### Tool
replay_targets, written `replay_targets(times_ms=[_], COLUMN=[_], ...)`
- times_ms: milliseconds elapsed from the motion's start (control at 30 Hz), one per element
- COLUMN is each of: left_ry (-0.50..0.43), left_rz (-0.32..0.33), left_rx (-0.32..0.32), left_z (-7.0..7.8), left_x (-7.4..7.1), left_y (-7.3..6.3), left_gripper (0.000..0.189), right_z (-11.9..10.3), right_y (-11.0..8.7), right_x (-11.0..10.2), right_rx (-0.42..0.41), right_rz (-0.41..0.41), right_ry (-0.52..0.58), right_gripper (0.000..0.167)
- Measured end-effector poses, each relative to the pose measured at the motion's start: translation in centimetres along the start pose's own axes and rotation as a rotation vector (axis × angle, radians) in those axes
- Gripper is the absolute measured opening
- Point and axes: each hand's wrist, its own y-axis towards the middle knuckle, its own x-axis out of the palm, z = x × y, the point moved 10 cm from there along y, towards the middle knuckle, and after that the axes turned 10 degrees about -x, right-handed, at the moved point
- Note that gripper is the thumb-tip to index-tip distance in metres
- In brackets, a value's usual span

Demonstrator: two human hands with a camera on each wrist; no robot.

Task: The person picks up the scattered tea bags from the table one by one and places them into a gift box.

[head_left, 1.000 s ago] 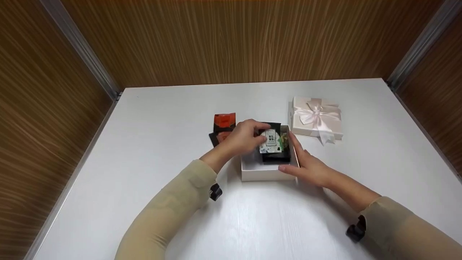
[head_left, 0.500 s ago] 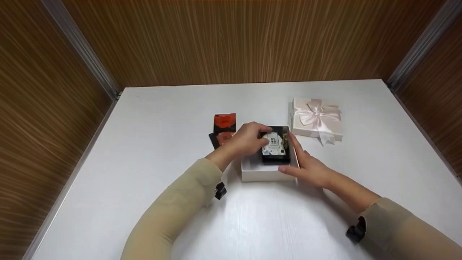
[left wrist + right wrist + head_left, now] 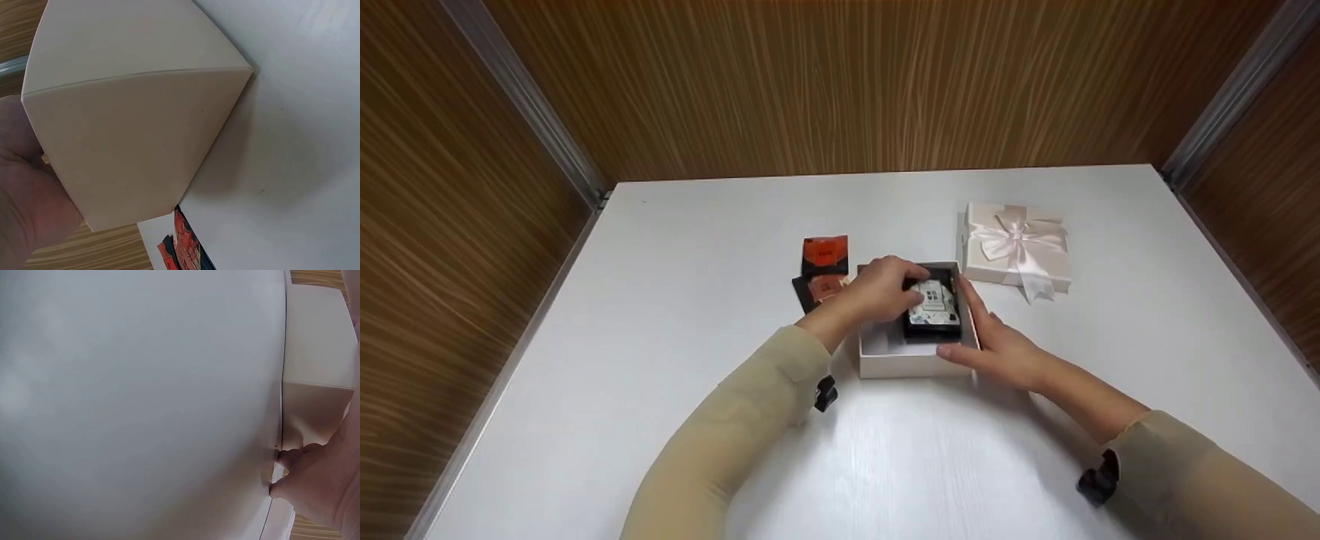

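An opened cream box [image 3: 911,367] sits on the table in the head view. Black packets lie in its right part; the top packet [image 3: 934,306] has a white patterned label. My left hand [image 3: 877,291] reaches over the box's left side and pinches that packet's left edge between thumb and fingers. Against the box's right wall lie the fairly straight fingers of my right hand [image 3: 1006,352], its thumb at the front rim. In the left wrist view, the box wall [image 3: 124,140] hides what the left fingertips hold. Right fingers [image 3: 304,464] touch low beside the box in the right wrist view.
Behind and left of the box lie an orange-and-black packet [image 3: 825,255] and a reddish-brown and black one [image 3: 826,286], partly covered by the left hand. A cream lid [image 3: 1056,262] with a pink ribbon bow stands at the back right. Wood-grain panels [image 3: 840,90] border the white table.
My left hand has moved slightly right and down, lowering the white-labelled packet from above the box's back rim into the box. My right hand stays at the box's right side.
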Motion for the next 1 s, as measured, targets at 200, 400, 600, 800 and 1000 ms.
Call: replay_targets(times_ms=[200, 400, 600, 800, 1000], left_ry=[0.048, 0.057, 0.05, -0.05, -0.177], left_rz=[0.011, 0.029, 0.045, 0.097, 0.239], left_rx=[0.027, 0.072, 0.07, 0.04, 0.028], left_z=[0.4, 0.8, 0.7, -0.5, -4.0], left_x=[0.1, -0.1, -1.6, -4.9, -9.1], left_y=[0.1, -0.1, -0.6, -1.7, -2.1], left_gripper=[0.042, 0.045, 0.043, 0.045, 0.044], right_z=[0.1, 0.0, 0.0, -0.1, -0.1], right_y=[0.0, 0.0, 0.0, 0.0, -0.1], right_x=[0.0, 0.0, -0.1, -0.1, 0.0], right_rx=[0.012, 0.008, 0.004, 0.003, 0.012], right_rz=[-0.006, -0.008, -0.003, 0.001, -0.003], right_ry=[-0.001, -0.005, -0.013, -0.024, -0.047], right_gripper=[0.109, 0.108, 0.108, 0.109, 0.109])
